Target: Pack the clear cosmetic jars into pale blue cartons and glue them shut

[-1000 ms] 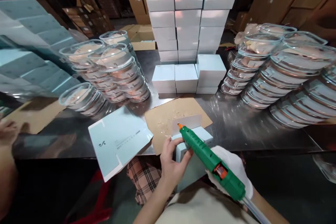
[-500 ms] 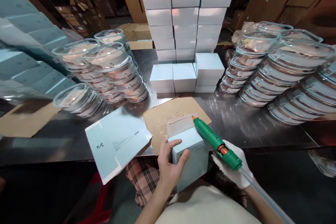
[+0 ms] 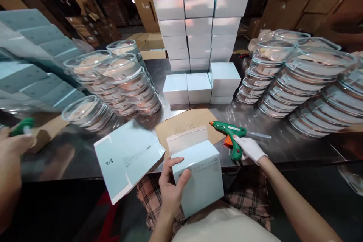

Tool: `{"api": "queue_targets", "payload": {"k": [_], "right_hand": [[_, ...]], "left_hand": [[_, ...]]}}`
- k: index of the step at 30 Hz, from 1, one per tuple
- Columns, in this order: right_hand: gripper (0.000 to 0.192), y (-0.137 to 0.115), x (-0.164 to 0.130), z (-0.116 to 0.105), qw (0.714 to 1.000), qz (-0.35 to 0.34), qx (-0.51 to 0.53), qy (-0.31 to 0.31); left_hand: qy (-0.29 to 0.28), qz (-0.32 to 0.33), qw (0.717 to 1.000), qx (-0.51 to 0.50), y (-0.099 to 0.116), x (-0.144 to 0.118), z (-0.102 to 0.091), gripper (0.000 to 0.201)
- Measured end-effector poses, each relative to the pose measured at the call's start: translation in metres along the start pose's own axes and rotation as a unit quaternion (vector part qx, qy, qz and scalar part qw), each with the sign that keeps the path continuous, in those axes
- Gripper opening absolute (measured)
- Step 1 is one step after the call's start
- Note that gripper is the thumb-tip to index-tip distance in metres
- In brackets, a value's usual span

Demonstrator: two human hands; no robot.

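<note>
We find the left hand (image 3: pixel 171 189) partly closed about the upper left corner of a light-blue carton (image 3: pixel 202 185), thumb on the printed face. The carton sits tilted at the near edge of the metal table (image 3: pixel 286 151), above the person's lap; its far flap (image 3: pixel 188 139) stands open over a brown cardboard sheet (image 3: pixel 185 118), with a thin pale line along the flap's upper edge.

We note the right hand (image 3: pixel 251 147), in a white glove, with fingers extended and fingertips at the handle of a green glue gun (image 3: pixel 231 128). We cannot tell whether it has any grip. The gun lies on its side on the table, right of the carton, its orange nozzle towards the sheet and a translucent glue stick (image 3: pixel 259 135) protruding behind.

Left of the carton we record a light-blue carton blank (image 3: pixel 129 159). Beyond stand stacked white boxes (image 3: pixel 198 26), between lidded round containers at left (image 3: pixel 138 87) and right (image 3: pixel 307 83). We see a co-worker's hand (image 3: pixel 14 143) at the left edge.
</note>
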State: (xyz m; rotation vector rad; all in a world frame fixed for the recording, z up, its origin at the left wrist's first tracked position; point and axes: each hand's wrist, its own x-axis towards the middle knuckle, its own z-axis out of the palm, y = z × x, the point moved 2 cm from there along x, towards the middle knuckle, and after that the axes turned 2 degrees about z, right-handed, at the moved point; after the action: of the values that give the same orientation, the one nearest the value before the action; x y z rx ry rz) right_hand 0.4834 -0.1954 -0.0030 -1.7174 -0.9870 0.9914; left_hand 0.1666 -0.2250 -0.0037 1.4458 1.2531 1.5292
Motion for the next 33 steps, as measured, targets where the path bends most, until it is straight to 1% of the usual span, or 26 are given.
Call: {"api": "queue_targets", "payload": {"k": [2,3,4,5,6,8,9,10,11,13,15,16,17,19,21,22,24,25,26,27,28,29,30,31,32,33], "right_hand": [[0.034,-0.014,-0.013,-0.006,0.999,-0.037,-0.022,0.031],[0.026,-0.022,-0.019,-0.004,0.998,-0.053,-0.029,0.036],[0.027,-0.029,-0.025,0.002,0.997,-0.065,-0.030,0.019],[0.036,-0.036,-0.030,0.010,0.997,-0.069,-0.022,-0.022],[0.045,-0.042,-0.033,0.020,0.995,-0.064,-0.003,-0.077],[0.055,-0.049,-0.035,0.036,0.981,-0.042,0.055,-0.180],[0.057,-0.051,-0.035,0.040,0.974,-0.040,0.082,-0.208],[0.060,-0.052,-0.035,0.040,0.968,-0.054,0.101,-0.222],[0.065,-0.053,-0.035,0.038,0.962,-0.084,0.108,-0.237],[0.079,-0.055,-0.037,0.031,0.934,-0.171,0.088,-0.300],[0.086,-0.057,-0.042,0.025,0.901,-0.249,0.032,-0.354],[0.083,-0.058,-0.044,0.025,0.890,-0.280,-0.002,-0.361],[0.076,-0.059,-0.046,0.025,0.882,-0.305,-0.035,-0.357],[0.053,-0.060,-0.048,0.030,0.870,-0.344,-0.081,-0.345],[0.037,-0.059,-0.048,0.036,0.858,-0.369,-0.086,-0.346],[0.033,-0.058,-0.047,0.038,0.856,-0.376,-0.080,-0.344],[0.031,-0.053,-0.042,0.041,0.857,-0.385,-0.064,-0.336],[0.031,-0.051,-0.039,0.042,0.862,-0.386,-0.056,-0.324],[0.031,-0.049,-0.034,0.042,0.872,-0.383,-0.047,-0.303],[0.031,-0.046,-0.029,0.041,0.885,-0.376,-0.035,-0.274],[0.034,-0.044,-0.023,0.040,0.901,-0.361,-0.019,-0.241],[0.041,-0.042,-0.017,0.039,0.917,-0.338,0.002,-0.211],[0.054,-0.039,-0.012,0.037,0.932,-0.309,0.030,-0.187],[0.071,-0.036,-0.007,0.035,0.942,-0.284,0.064,-0.169],[0.085,-0.033,-0.004,0.032,0.948,-0.264,0.099,-0.149],[0.094,-0.029,-0.002,0.029,0.952,-0.249,0.131,-0.120]], "left_hand": [[-0.018,-0.005,1.000,-0.018,0.000,0.001,0.002,0.036],[-0.034,-0.004,0.999,-0.027,0.000,0.001,0.004,0.036],[-0.050,-0.002,0.998,-0.036,0.001,0.002,0.007,0.036],[-0.066,0.001,0.997,-0.043,0.002,0.002,0.011,0.036],[-0.079,0.002,0.996,-0.050,0.003,0.003,0.014,0.036],[-0.086,-0.005,0.995,-0.055,0.003,0.004,0.020,0.039],[-0.083,-0.014,0.995,-0.058,0.003,0.004,0.022,0.041],[-0.078,-0.027,0.994,-0.071,0.002,0.005,0.024,0.042],[-0.072,-0.043,0.992,-0.095,0.001,0.006,0.025,0.043],[-0.063,-0.065,0.981,-0.170,-0.003,0.009,0.025,0.049],[-0.049,-0.059,0.973,-0.219,-0.005,0.012,0.024,0.059],[-0.047,-0.045,0.974,-0.215,-0.006,0.013,0.022,0.057],[-0.054,-0.027,0.979,-0.194,-0.006,0.015,0.021,0.050],[-0.082,0.008,0.986,-0.143,-0.005,0.018,0.020,0.032],[-0.111,0.028,0.987,-0.109,-0.005,0.021,0.019,0.030],[-0.118,0.029,0.987,-0.101,-0.006,0.021,0.018,0.031],[-0.114,0.013,0.988,-0.099,-0.010,0.020,0.015,0.030],[-0.114,0.000,0.988,-0.104,-0.013,0.019,0.011,0.036],[-0.123,-0.018,0.986,-0.108,-0.017,0.017,0.007,0.052],[-0.143,-0.039,0.983,-0.107,-0.020,0.016,0.003,0.073],[-0.168,-0.065,0.978,-0.102,-0.024,0.015,0.000,0.090],[-0.192,-0.091,0.973,-0.093,-0.026,0.017,-0.003,0.099],[-0.208,-0.116,0.967,-0.086,-0.026,0.022,-0.004,0.101],[-0.212,-0.132,0.965,-0.083,-0.024,0.031,-0.003,0.098],[-0.198,-0.134,0.968,-0.079,-0.019,0.046,0.001,0.094],[-0.175,-0.122,0.974,-0.074,-0.012,0.067,0.009,0.091]]}}
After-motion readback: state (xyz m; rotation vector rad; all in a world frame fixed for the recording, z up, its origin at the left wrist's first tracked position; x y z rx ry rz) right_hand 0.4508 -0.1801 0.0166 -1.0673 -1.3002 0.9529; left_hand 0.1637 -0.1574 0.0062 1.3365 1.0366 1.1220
